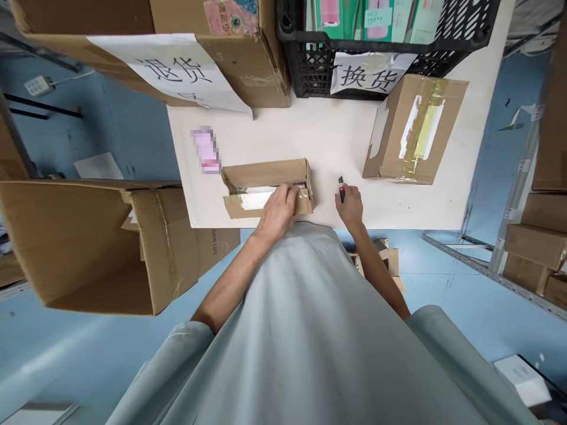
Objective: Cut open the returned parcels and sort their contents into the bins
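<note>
Blue floor (80,348) below a white table (274,133); open carton (172,254) at left. Along the near edge, left hand (279,206) bent over the front of a small open box (266,173), grip impossible to tell; right hand (351,206) clenched round a cutter (341,192). Farther, a pixelated pink item (207,150) and taped box (414,133). Beyond, a black crate (310,71) of green packages (345,23).
</note>
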Demonstrator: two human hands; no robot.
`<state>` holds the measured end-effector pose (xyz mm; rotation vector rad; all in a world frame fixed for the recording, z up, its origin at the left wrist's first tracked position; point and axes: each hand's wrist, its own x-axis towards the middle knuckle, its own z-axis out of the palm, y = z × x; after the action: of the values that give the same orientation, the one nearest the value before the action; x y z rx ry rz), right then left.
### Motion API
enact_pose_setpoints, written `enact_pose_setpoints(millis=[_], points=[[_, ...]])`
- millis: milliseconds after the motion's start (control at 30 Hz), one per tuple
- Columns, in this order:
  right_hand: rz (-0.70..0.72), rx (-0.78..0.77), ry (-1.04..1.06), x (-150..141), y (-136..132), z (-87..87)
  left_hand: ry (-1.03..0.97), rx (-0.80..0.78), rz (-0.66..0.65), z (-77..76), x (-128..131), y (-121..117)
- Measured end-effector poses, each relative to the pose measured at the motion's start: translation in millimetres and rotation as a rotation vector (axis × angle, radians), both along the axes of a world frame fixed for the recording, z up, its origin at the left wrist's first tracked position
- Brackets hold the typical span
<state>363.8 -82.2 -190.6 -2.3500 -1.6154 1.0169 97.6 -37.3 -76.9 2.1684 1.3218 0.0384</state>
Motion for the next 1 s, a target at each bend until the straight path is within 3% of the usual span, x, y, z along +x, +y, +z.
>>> enact_pose_setpoints(millis=[167,367,700,800,1000], points=[[-0.155,-0.024,0.352,-5.8,4.2,0.8,-0.015,0.084,0.029,19.1,-7.1,11.4],[-0.249,-0.138,0.576,-23.6,3.5,3.2,-0.052,0.090,0.019,17.5,-16.0,5.0],[-0.396,-0.053,0.683,-44.2,-0.5,44.4,-0.191,0.164,0.086,38.2,-46.5,-0.1],[-0.394,-0.018,0.639,-51.8,2.6,58.2,-0.231,0.189,0.046,30.3,-48.7,-9.0],[-0.298,0.219,0.346,-61.2,3.0,100.2,-0.214,0.156,-0.119,-10.4,-33.9,-43.3]])
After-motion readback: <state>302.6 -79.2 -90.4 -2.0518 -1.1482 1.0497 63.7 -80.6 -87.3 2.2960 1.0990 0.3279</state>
